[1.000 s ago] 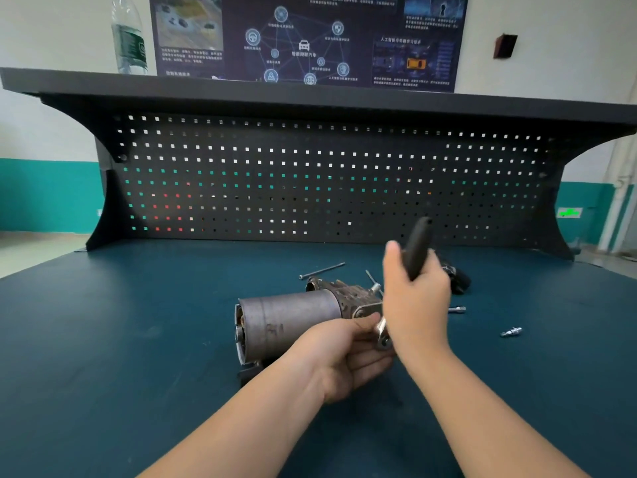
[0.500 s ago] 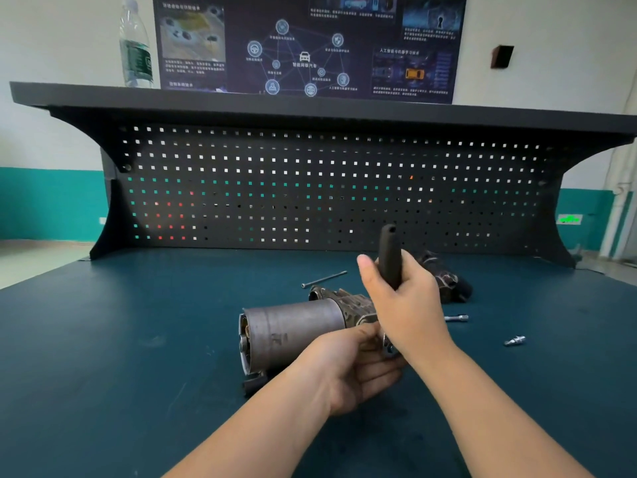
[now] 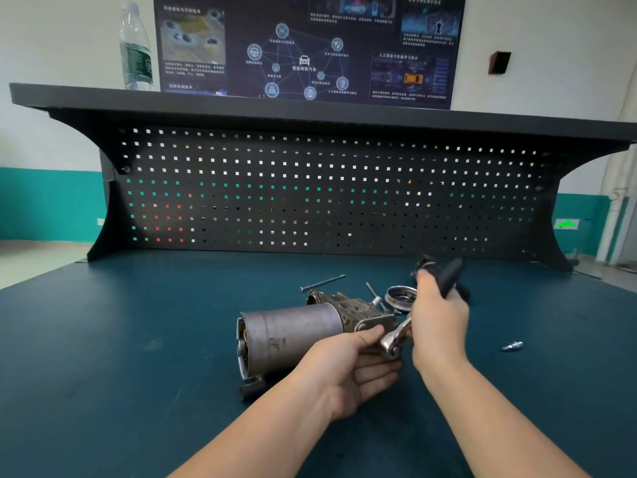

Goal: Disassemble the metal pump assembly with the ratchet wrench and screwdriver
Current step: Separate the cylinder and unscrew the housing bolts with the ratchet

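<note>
On a dark teal workbench (image 3: 138, 357) backed by black pegboard (image 3: 310, 188), the metal pump assembly (image 3: 296, 334) lay on its side. Your left hand (image 3: 348, 367) cupped its right end, fingers curled, while your right hand (image 3: 437, 319) gripped the ratchet wrench (image 3: 396, 339), its head just right of the pump. A loose bolt (image 3: 512, 346) sat well right of it.

Black pegboard (image 3: 310, 194), wall poster (image 3: 310, 46), teal bench (image 3: 103, 339).
</note>
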Available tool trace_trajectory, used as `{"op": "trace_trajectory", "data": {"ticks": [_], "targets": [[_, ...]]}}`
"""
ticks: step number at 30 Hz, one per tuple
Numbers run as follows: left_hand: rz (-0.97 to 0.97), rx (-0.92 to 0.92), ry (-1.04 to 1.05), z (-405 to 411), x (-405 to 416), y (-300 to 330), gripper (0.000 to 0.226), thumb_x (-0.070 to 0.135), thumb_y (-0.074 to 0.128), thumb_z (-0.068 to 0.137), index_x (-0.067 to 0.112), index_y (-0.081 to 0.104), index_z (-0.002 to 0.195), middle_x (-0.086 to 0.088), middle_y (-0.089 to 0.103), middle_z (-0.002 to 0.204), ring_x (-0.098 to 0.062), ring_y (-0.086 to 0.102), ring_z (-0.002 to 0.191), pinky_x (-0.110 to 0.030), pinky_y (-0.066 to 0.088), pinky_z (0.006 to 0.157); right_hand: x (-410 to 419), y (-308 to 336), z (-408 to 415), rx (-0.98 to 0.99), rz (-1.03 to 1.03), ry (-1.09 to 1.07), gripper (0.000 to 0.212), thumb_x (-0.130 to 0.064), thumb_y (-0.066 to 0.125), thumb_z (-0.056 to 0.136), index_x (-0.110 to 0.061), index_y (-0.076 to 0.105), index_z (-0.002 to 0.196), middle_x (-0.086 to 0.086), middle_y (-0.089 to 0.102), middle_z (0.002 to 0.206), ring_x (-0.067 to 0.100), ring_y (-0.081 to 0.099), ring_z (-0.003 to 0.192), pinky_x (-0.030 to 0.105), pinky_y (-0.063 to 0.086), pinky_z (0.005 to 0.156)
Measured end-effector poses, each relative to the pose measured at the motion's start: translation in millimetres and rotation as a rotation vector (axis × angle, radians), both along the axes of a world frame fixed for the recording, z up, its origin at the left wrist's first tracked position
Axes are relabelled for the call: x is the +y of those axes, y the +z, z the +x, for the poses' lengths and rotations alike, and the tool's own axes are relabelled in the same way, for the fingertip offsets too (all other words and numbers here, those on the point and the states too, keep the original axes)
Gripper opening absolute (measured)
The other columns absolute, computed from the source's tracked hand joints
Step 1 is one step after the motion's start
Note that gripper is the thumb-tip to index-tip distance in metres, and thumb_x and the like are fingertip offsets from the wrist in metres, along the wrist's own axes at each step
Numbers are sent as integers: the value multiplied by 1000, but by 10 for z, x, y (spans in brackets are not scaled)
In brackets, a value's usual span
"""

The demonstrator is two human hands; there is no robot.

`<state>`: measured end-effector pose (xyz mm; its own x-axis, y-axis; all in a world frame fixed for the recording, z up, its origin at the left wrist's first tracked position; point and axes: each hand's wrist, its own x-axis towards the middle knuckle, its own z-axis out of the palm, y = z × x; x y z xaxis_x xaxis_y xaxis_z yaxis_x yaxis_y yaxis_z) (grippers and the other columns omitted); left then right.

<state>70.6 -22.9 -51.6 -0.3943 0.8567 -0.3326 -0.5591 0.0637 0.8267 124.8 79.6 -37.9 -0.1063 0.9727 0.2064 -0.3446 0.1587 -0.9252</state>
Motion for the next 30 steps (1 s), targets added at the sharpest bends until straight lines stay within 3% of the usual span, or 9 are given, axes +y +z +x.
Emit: {"op": "trace_trajectory", "data": {"ticks": [3,6,9,12,17,20,23,26,30], "targets": [[1,-26,-18,-17,-27,21,22,19,65,87,-2,67,80,-17,72,77,-24,71,60,-29,57,51,-159,116,19,-30,354,50,32,-34,60,91,-16,50,67,-16,45,40,-4,45,36,9,34,37],[-8,-24,-28,-3,-37,33,24,22,68,85,-1,69,80,-17,72,75,-22,71,59,-28,57,50,-150,182,88,-123,446,106,37,-39,61,89,-17,45,64,-16,42,38,-3,43,35,8,33,38],[17,-32,-49,7,-35,36,22,17,61,90,1,68,76,-15,72,72,-21,71,59,-28,58,52,-188,192,70,-277,672,153,36,-50,63,84,-22,49,66,-15,49,46,1,45,45,19,38,48],[79,-72,-39,-15,-51,49,32,5,47,92,3,71,72,-15,72,77,-24,72,64,-31,58,54,-358,202,-99,-610,1013,108,39,-66,48,78,-27,50,79,-8,57,58,10,51,57,30,43,58],[105,-142,-36,-27,-57,54,37,5,46,92,1,73,67,-16,72,78,-26,72,65,-32,57,51,-356,180,-36,-652,1095,-53,53,-74,35,76,-22,42,70,-5,49,49,17,50,54,34,41,51],[111,-125,-6,-17,-3,32,33,1,42,94,1,70,78,-17,72,79,-26,72,66,-32,58,52,-330,182,69,-646,1074,-143,55,-78,34,73,-25,31,58,-8,36,41,15,44,48,31,32,46],[136,-104,31,-29,45,15,30,1,39,96,2,68,87,-13,72,75,-22,71,63,-29,58,54,-339,202,73,-836,1091,-275,59,-80,33,71,-24,28,56,-7,37,42,21,50,50,29,32,46],[158,-111,89,-82,105,11,26,4,41,98,4,65,89,-8,70,69,-18,69,61,-28,57,57,-327,207,11,-977,1116,-287,48,-72,42,77,-26,38,66,-10,38,48,22,56,59,29,34,49],[140,-213,154,-189,232,120,22,6,43,98,1,64,94,-11,67,69,-19,65,67,-30,54,62,-173,155,-48,-852,1038,-112,31,-51,58,85,-29,39,73,-11,49,57,20,57,65,33,45,58]]}}
